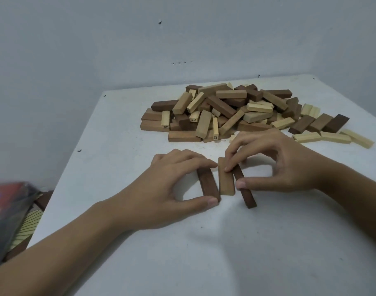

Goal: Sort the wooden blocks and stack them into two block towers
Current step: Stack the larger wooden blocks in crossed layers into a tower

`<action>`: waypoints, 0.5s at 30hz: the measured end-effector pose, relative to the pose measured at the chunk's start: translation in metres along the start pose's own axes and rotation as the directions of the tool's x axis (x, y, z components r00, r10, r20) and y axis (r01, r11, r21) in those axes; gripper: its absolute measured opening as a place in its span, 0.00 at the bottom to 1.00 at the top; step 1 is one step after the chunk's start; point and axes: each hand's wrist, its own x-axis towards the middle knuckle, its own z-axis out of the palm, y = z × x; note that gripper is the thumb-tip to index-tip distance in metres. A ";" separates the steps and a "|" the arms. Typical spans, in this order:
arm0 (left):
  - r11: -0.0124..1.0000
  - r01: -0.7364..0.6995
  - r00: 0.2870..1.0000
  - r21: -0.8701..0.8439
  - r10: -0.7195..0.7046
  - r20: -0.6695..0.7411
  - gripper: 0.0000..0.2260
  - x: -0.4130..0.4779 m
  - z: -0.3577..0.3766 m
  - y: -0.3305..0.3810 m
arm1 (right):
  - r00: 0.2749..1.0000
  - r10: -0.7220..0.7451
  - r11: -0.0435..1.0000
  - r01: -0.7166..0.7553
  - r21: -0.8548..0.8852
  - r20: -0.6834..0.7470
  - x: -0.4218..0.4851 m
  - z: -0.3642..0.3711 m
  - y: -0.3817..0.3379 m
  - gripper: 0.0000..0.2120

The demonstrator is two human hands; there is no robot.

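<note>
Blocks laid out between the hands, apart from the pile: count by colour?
Dark brown block: 2, one under the left hand, one under the right hand
Mid-brown block: 1, in the middle
Total: 3

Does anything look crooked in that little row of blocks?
Yes. The right dark block lies slanted, its near end splayed away from the lighter middle block, while the left dark block runs nearly parallel. The pile behind is just an unsorted jumble.
</note>
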 end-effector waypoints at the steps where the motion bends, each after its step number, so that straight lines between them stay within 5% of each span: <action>1: 1.000 -0.007 1.000 0.012 0.007 -0.001 0.26 0.001 0.001 0.000 | 1.000 0.005 1.000 -0.005 0.019 -0.004 0.000 0.000 0.000 0.11; 15: 0.988 -0.031 0.998 0.152 0.039 -0.047 0.31 0.009 0.014 0.004 | 0.986 0.007 1.000 -0.004 0.015 -0.167 -0.004 0.003 0.006 0.16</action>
